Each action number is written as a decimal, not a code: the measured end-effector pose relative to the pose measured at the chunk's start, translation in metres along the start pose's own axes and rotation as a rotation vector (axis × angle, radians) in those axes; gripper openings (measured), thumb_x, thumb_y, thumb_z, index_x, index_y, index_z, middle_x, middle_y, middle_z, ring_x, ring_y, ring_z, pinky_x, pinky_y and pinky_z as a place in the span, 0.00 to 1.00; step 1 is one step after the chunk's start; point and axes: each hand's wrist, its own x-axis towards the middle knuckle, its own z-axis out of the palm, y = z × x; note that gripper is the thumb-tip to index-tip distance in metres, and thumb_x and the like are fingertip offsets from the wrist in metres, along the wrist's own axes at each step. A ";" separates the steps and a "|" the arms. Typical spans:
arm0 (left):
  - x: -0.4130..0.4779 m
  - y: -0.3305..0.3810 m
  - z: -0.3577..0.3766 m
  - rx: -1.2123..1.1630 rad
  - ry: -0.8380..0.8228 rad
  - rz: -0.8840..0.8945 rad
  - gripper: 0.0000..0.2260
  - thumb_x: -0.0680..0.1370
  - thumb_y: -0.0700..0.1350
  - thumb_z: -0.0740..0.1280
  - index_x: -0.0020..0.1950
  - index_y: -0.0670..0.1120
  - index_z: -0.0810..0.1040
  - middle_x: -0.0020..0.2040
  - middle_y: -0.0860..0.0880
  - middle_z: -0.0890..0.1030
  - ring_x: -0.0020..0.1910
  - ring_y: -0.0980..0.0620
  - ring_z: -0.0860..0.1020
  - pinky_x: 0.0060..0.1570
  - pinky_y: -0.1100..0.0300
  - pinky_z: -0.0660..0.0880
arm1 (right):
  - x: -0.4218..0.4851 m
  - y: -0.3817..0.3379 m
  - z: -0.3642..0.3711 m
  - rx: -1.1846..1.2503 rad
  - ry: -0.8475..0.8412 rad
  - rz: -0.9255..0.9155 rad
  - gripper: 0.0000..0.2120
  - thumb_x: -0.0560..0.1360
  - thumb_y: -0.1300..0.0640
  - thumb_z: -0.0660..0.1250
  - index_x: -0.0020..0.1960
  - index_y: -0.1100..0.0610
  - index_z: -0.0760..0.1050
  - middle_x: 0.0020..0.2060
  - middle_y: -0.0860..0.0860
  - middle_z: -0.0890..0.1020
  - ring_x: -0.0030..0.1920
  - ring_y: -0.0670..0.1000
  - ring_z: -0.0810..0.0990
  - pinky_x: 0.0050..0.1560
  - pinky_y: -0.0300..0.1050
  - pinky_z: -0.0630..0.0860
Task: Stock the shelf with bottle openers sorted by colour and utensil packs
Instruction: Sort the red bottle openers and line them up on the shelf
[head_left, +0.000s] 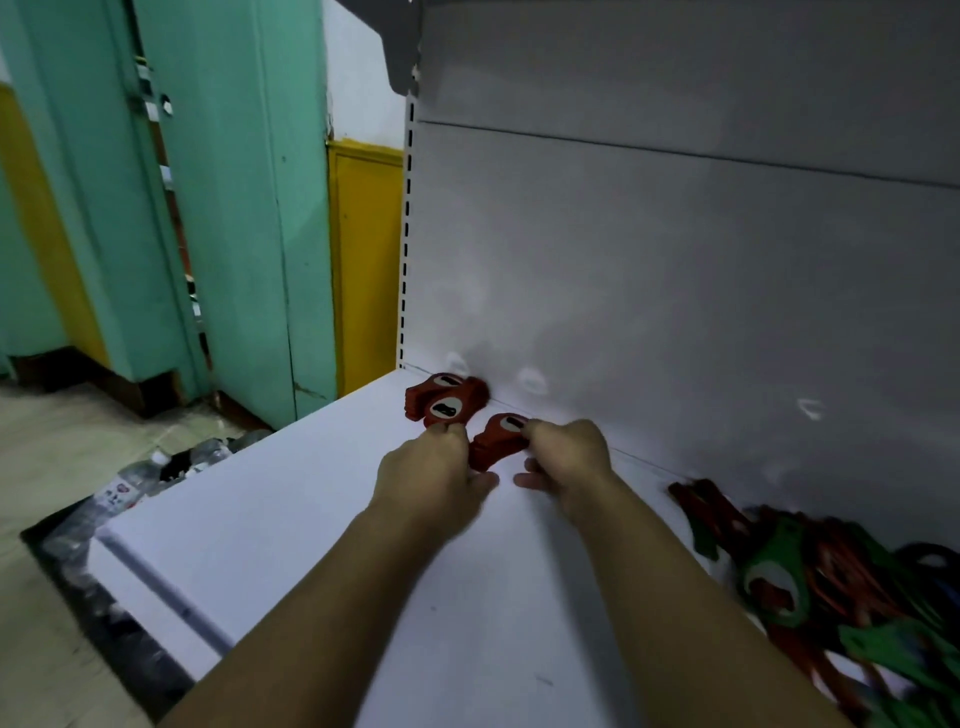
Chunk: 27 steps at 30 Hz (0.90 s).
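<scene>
The red openers (496, 441) look light, stiff and smooth, so grip the stack's sides. The right hand (569, 457) curls its fingers on the stack. The left hand (436, 470) has bent fingers, and I cannot tell if it holds anything.

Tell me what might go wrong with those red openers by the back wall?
The left hand touches the red stack in the back corner; a nudge might topple it. The second red bunch, gripped by the right hand, could slide apart when released. A grab from the mixed pile at right might bring a wrong colour.
</scene>
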 end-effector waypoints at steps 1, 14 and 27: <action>0.000 -0.001 0.000 -0.009 -0.003 -0.006 0.20 0.76 0.60 0.66 0.60 0.49 0.74 0.56 0.49 0.78 0.52 0.48 0.78 0.46 0.57 0.71 | -0.004 0.000 0.004 0.001 -0.002 -0.014 0.05 0.73 0.60 0.70 0.42 0.63 0.79 0.36 0.55 0.83 0.28 0.50 0.79 0.38 0.49 0.84; 0.011 0.005 0.005 0.108 0.085 -0.017 0.12 0.81 0.52 0.60 0.57 0.47 0.75 0.54 0.48 0.80 0.49 0.48 0.79 0.40 0.58 0.67 | 0.004 0.018 0.043 -0.156 0.178 -0.240 0.08 0.72 0.56 0.64 0.43 0.56 0.81 0.38 0.53 0.84 0.39 0.57 0.84 0.46 0.52 0.82; 0.020 -0.014 0.005 0.053 0.136 0.046 0.27 0.74 0.55 0.65 0.73 0.53 0.65 0.71 0.53 0.69 0.65 0.47 0.67 0.59 0.53 0.68 | -0.011 0.013 0.039 -0.309 0.052 -0.347 0.17 0.77 0.63 0.59 0.62 0.55 0.79 0.55 0.55 0.83 0.57 0.56 0.78 0.56 0.40 0.71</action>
